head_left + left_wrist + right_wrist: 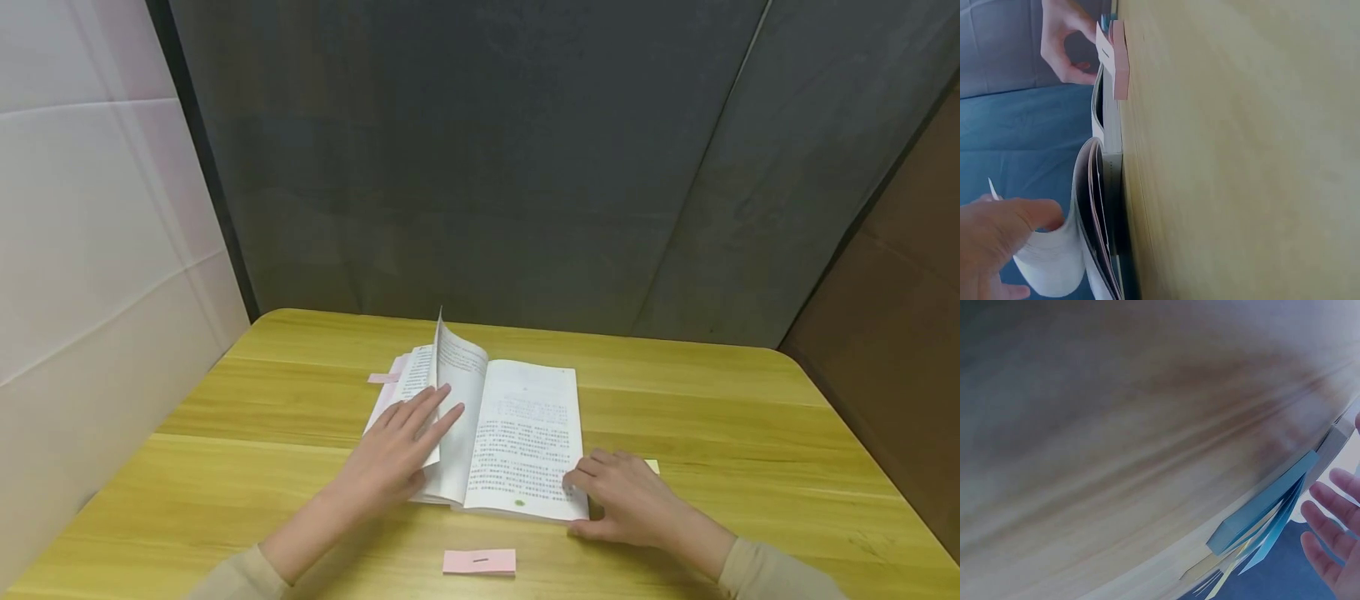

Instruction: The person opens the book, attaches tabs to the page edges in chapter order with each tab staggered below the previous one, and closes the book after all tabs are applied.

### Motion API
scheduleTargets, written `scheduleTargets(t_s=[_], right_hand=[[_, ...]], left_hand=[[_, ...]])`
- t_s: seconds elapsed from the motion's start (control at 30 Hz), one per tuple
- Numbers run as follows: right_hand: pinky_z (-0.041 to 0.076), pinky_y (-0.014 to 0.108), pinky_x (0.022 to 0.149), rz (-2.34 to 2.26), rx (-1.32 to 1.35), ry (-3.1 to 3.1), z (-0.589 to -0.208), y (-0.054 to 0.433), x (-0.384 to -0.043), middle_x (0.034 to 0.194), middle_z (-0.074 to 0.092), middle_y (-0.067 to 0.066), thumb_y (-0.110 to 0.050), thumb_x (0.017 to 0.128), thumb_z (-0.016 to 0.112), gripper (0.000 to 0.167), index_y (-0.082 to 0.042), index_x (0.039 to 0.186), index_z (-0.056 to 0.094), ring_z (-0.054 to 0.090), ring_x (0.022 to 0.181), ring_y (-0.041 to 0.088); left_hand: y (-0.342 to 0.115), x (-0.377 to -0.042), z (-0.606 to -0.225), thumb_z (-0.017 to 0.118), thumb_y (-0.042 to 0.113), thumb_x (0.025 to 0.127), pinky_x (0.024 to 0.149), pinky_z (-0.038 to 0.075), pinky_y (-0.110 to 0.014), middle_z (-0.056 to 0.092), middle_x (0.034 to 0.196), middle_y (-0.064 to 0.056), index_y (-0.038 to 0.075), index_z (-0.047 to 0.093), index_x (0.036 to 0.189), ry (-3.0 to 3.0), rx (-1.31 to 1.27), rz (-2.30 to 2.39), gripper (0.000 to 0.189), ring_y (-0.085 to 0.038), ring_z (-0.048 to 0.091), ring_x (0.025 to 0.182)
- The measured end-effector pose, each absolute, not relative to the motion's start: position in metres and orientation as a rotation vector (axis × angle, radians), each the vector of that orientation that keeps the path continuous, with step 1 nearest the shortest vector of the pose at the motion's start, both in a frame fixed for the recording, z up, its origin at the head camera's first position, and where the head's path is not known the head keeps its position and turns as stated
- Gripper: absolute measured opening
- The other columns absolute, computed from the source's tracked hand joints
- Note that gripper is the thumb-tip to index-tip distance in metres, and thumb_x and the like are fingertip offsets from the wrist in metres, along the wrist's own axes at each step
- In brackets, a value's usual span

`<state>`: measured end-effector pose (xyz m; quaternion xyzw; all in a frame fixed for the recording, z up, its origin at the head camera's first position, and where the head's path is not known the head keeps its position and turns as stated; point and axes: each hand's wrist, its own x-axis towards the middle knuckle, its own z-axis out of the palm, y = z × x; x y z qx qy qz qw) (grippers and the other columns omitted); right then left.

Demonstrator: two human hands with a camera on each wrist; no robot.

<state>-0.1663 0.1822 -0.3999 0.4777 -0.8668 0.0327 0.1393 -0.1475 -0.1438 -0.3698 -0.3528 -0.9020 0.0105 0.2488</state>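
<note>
An open book [525, 442] with printed text lies on the wooden table. My left hand [393, 446] is at its left side, fingers extended against a raised page [460, 367], which curves beside the hand in the left wrist view. At the book's lower right corner, my right hand [618, 496] rests with loosely bent fingers on the page edge and the thumb near the corner. The right wrist view shows those fingers [1335, 512] spread apart. A pink sticky note pad [480, 562] with a dark dash lies in front of the book.
A pink tab [384, 378] sticks out of the book's left side. Blue sticky notes [1266, 506] and a yellow note [652, 466] lie to the right, the yellow one partly hidden by my right hand. A dark curtain [480, 167] hangs behind the table [750, 433].
</note>
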Motion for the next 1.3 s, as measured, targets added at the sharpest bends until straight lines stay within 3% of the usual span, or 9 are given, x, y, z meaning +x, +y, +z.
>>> scheduleTargets(t_s=[0.2, 0.33, 0.47, 0.6, 0.7, 0.8, 1.0, 1.3], right_hand=[[0.045, 0.030, 0.065, 0.093, 1.376, -2.504, -0.399, 0.182, -0.166, 0.090, 0.056, -0.007, -0.055, 0.075, 0.056, 0.045, -0.016, 0.096, 0.061, 0.049, 0.081, 0.009], [0.045, 0.030, 0.064, 0.097, 1.376, -2.492, -0.400, 0.183, -0.166, 0.089, 0.056, -0.008, -0.056, 0.075, 0.056, 0.045, -0.017, 0.095, 0.061, 0.049, 0.079, 0.009], [0.043, 0.028, 0.061, 0.107, 1.372, -2.480, -0.400, 0.182, -0.167, 0.086, 0.055, -0.008, -0.055, 0.075, 0.057, 0.042, -0.017, 0.094, 0.061, 0.049, 0.076, 0.008], [0.039, 0.024, 0.055, 0.154, 1.368, -2.507, -0.397, 0.180, -0.171, 0.081, 0.053, -0.010, -0.051, 0.075, 0.059, 0.037, -0.018, 0.091, 0.061, 0.045, 0.070, 0.006], [0.037, 0.021, 0.051, 0.208, 1.363, -2.555, -0.393, 0.176, -0.177, 0.079, 0.053, -0.009, -0.044, 0.077, 0.060, 0.031, -0.017, 0.091, 0.061, 0.041, 0.064, 0.004], [0.036, 0.020, 0.050, 0.250, 1.354, -2.608, -0.387, 0.169, -0.187, 0.079, 0.055, -0.007, -0.038, 0.079, 0.059, 0.027, -0.015, 0.093, 0.063, 0.042, 0.061, 0.004], [0.043, 0.026, 0.059, 0.333, 1.310, -2.692, -0.373, 0.146, -0.211, 0.082, 0.060, -0.004, -0.033, 0.081, 0.058, 0.025, -0.012, 0.094, 0.064, 0.053, 0.072, 0.009], [0.044, 0.028, 0.065, 0.382, 1.149, -2.757, -0.362, 0.111, -0.240, 0.085, 0.060, -0.005, -0.035, 0.081, 0.059, 0.027, -0.014, 0.096, 0.064, 0.055, 0.077, 0.011]], left_hand=[[-0.149, -0.148, -0.373, 0.068, 0.017, 0.065, 0.092, 0.028, -0.052, 0.020, 0.141, -0.013, 0.011, 0.030, 0.137, -2.547, -0.863, 0.073, 0.082, -0.031, 0.022, 0.126], [-0.151, -0.149, -0.375, 0.068, 0.020, 0.066, 0.090, 0.029, -0.052, 0.028, 0.138, -0.013, 0.012, 0.036, 0.134, -2.595, -0.862, 0.095, 0.076, -0.030, 0.029, 0.122], [-0.152, -0.150, -0.378, 0.065, 0.020, 0.069, 0.085, 0.035, -0.049, 0.046, 0.123, -0.011, 0.011, 0.050, 0.122, -2.640, -0.851, 0.084, 0.056, -0.029, 0.043, 0.110], [-0.153, -0.152, -0.380, 0.062, 0.016, 0.068, 0.068, 0.044, -0.039, 0.057, 0.101, -0.006, 0.008, 0.059, 0.104, -2.700, -0.829, 0.046, 0.037, -0.024, 0.054, 0.087], [-0.155, -0.153, -0.381, 0.061, 0.012, 0.068, 0.058, 0.044, -0.034, 0.058, 0.092, -0.004, 0.007, 0.060, 0.098, -2.736, -0.816, 0.019, 0.031, -0.021, 0.055, 0.076], [-0.157, -0.156, -0.380, 0.061, 0.009, 0.069, 0.057, 0.044, -0.033, 0.058, 0.088, -0.003, 0.006, 0.060, 0.096, -2.750, -0.815, 0.009, 0.028, -0.021, 0.055, 0.074], [-0.164, -0.161, -0.381, 0.060, 0.007, 0.070, 0.054, 0.043, -0.031, 0.054, 0.080, -0.001, 0.006, 0.060, 0.091, -2.746, -0.831, 0.011, 0.021, -0.019, 0.053, 0.068], [-0.171, -0.164, -0.382, 0.061, 0.010, 0.072, 0.050, 0.039, -0.029, 0.050, 0.074, 0.003, 0.009, 0.058, 0.082, -2.815, -0.799, -0.012, 0.010, -0.016, 0.048, 0.063]])
